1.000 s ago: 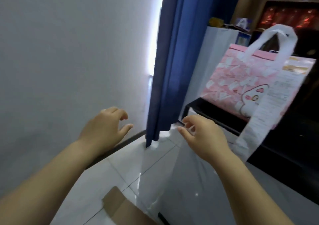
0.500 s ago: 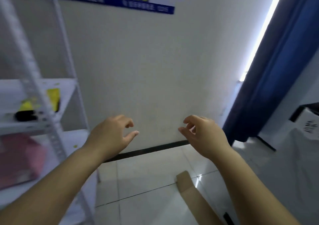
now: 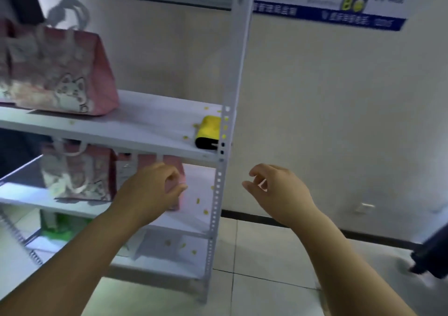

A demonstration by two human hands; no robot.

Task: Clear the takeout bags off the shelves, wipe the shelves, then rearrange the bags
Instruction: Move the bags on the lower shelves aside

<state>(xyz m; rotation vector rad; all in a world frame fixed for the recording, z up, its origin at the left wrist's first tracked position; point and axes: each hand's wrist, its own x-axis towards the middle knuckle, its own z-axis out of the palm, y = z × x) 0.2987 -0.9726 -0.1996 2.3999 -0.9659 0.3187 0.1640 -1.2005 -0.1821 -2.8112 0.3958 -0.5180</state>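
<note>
A white metal shelf rack [image 3: 225, 146] fills the left half of the view. On its upper shelf stands a pink takeout bag with a cat print [image 3: 58, 73]. One shelf down stand another pink cat-print bag [image 3: 75, 172] and, beside it, a plainer pink bag [image 3: 145, 163]. My left hand [image 3: 152, 189] hovers in front of that plainer bag, fingers curled and empty. To the right of the rack's post my right hand [image 3: 276, 189] is in the air, loosely curled, holding nothing. A green bag [image 3: 63, 226] shows on a lower shelf.
A yellow and black sponge-like object [image 3: 208, 132] lies at the right end of the upper shelf. Small yellow scraps dot the shelves. A poster [image 3: 339, 2] hangs on the cream wall. White tiled floor [image 3: 266, 279] lies below, with a blue curtain [image 3: 431, 255] at the right edge.
My view has swung left, from the pink bag on the black stand, past the bare wall, to the white rack. Both hands stay raised, curled and empty.
</note>
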